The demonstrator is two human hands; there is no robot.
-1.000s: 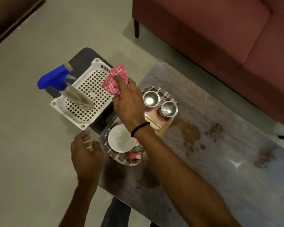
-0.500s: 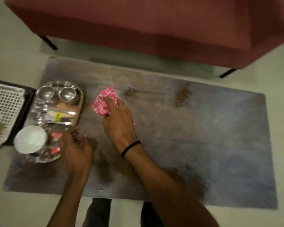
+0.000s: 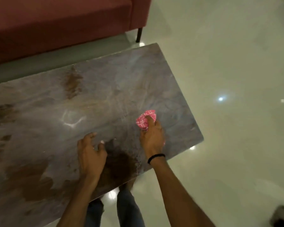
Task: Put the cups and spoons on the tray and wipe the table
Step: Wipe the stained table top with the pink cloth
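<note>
From my feed, the pale glossy floor fills the right side, and a dark red sofa runs along the top left. The grey stone-patterned table lies slantwise just in front of the sofa, its right end in view. Brown wet-looking patches mark its surface at the far edge, along the left and near the front edge. The left hand sits over the table near the front edge, fingers loosely curled and apart, holding nothing; I cannot tell whether its fingertips touch the surface or hang just above it. The right hand is just beside it, toward the table's right end, fingers curled round a crumpled pink checked cloth pressed against the tabletop. A black wristband circles the right wrist.
</note>
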